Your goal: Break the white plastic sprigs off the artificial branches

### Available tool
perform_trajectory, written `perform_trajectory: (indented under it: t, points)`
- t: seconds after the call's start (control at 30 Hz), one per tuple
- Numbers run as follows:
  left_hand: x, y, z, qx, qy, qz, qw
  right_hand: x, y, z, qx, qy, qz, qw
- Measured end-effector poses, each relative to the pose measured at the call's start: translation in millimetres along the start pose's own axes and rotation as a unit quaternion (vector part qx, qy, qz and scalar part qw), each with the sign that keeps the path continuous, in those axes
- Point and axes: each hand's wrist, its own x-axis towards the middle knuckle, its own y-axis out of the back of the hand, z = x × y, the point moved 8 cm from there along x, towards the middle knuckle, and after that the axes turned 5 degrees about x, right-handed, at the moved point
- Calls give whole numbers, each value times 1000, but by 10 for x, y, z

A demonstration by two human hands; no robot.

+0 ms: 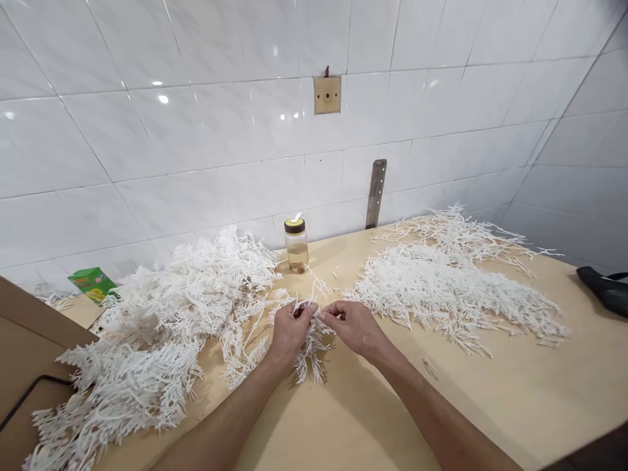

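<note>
White branching plastic sprigs lie in a large heap (pixel 196 288) on the left and a flatter pile (pixel 432 288) on the right. Between them, my left hand (pixel 291 328) pinches a white sprig (pixel 314 356) whose fringed end hangs below the fingers. My right hand (pixel 354 325) is beside it, thumb and forefinger pressed together at the sprig's stem, close to the left fingertips. A thin bare white branch (pixel 320 282) rises just beyond both hands. What lies inside the right pinch is too small to tell.
A lidded jar (pixel 297 247) with liquid stands near the tiled wall. A green packet (pixel 93 285) and a brown box (pixel 34 347) are at the left. A metal strip (pixel 376 194) leans on the wall. A black object (pixel 606 291) lies at the right edge of the wooden table (pixel 530 392).
</note>
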Motion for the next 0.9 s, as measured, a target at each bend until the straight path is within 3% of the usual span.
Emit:
perform_trajectory:
  t: [0.1, 0.33, 0.53, 0.9]
  points:
    - [10, -30, -34, -16, 7, -4, 1000, 9, -23, 37, -1, -4, -13, 1000]
    - [-52, -157, -192, -137, 128, -49, 981, -24, -70, 55, 48, -47, -39, 997]
    - [-65, -138, -116, -139, 107, -39, 984, -24, -130, 148, 150, -78, -74, 983]
    - [-81, -127, -91, -120, 85, -25, 989, 26, -103, 238, 210, -83, -5, 974]
